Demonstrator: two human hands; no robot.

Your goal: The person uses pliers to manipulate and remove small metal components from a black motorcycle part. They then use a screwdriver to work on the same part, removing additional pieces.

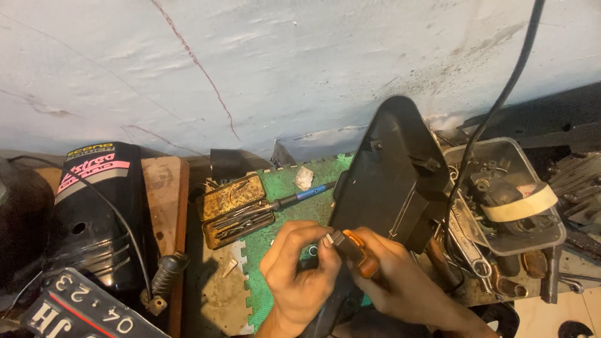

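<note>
Two bare hands are seen low in the middle of the view, brought together over a green foam mat with a toothed edge (285, 188). A small orange-handled tool with a dark grey tip (352, 245) is gripped in the right hand (394, 275), whose fingers are curled closed around the handle. The tool's tip is pinched between thumb and fingertips of the left hand (299, 266), the remaining fingers being folded inward. Just behind the hands, a large black moulded plastic cover (391, 169) is stood tilted on the mat. To the left, a rusty open metal tin holding thin tools (235, 209) is laid, with a blue-handled soldering iron (300, 197) resting beside it. At the right, a clear plastic tray of metal parts (501, 194) is set, topped by a roll of cream tape (519, 201). A black cable (501, 100) is hung down past the cover.
</note>
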